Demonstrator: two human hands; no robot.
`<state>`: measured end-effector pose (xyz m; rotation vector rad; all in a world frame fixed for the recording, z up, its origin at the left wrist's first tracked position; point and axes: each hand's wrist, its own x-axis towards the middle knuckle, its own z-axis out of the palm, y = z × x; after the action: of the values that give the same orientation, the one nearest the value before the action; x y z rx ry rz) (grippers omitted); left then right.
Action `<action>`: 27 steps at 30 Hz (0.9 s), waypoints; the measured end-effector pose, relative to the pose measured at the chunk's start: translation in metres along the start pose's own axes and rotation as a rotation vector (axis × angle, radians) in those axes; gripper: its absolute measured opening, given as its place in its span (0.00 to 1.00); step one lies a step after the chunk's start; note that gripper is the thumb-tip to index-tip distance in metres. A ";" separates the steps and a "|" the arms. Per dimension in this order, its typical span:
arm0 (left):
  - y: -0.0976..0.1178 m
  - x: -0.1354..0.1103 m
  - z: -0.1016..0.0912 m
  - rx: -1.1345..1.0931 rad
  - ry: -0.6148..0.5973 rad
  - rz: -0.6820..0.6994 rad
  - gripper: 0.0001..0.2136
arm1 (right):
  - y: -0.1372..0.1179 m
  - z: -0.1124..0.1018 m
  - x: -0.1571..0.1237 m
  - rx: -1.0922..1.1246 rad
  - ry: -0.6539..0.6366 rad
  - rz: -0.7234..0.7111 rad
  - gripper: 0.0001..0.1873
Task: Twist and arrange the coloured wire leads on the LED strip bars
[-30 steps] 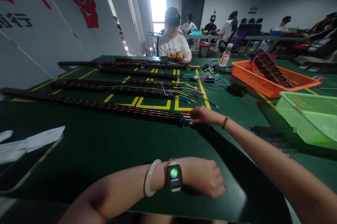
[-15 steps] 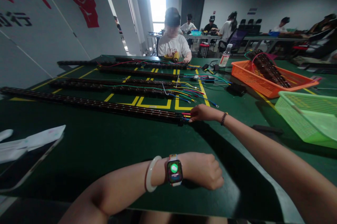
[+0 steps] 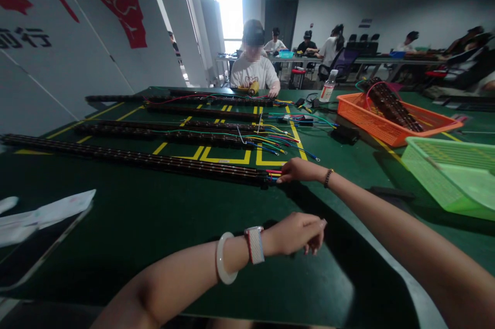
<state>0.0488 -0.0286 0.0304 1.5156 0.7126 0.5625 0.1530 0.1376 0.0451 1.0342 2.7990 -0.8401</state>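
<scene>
A long dark strip (image 3: 154, 160) lies across the green table (image 3: 154, 226), with short coloured wires (image 3: 273, 173) at its right end. My right hand (image 3: 299, 170), with a bead bracelet on the wrist, reaches out to those wires, and its fingertips are pressed together on them. Closer to me, my left hand (image 3: 301, 233) hovers just above the table, turned edge-on, fingers loosely bent and holding nothing. A white bangle (image 3: 222, 259) and a watch (image 3: 255, 244) sit on its wrist.
Several more dark strips with coloured wires (image 3: 174, 135) lie further back. An orange basket (image 3: 386, 133) holds dark strips and a green basket (image 3: 444, 179) stands right. A bottle (image 3: 328, 86), a person seated opposite (image 3: 253, 66), and papers (image 3: 46, 210) at left.
My left wrist has rolled so the watch face turns away, and its fist has loosened into bent fingers. My right hand stays at the wire ends.
</scene>
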 end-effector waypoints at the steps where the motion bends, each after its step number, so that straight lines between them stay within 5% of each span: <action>1: -0.003 0.003 -0.003 -0.159 0.023 -0.083 0.18 | 0.001 0.000 0.000 0.015 -0.006 0.016 0.25; 8: -0.021 0.015 -0.021 -0.969 0.232 -0.230 0.14 | 0.004 -0.003 0.002 0.018 -0.040 -0.088 0.22; 17: -0.017 0.019 -0.028 -1.151 0.379 -0.118 0.12 | -0.001 -0.007 0.003 -0.120 0.006 -0.146 0.17; 27: -0.022 0.028 -0.038 -1.126 0.503 -0.004 0.12 | -0.029 0.012 -0.022 -0.700 0.319 -0.238 0.09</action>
<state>0.0387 0.0177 0.0091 0.3163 0.5910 1.1188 0.1500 0.1002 0.0532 0.7638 3.1081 0.3471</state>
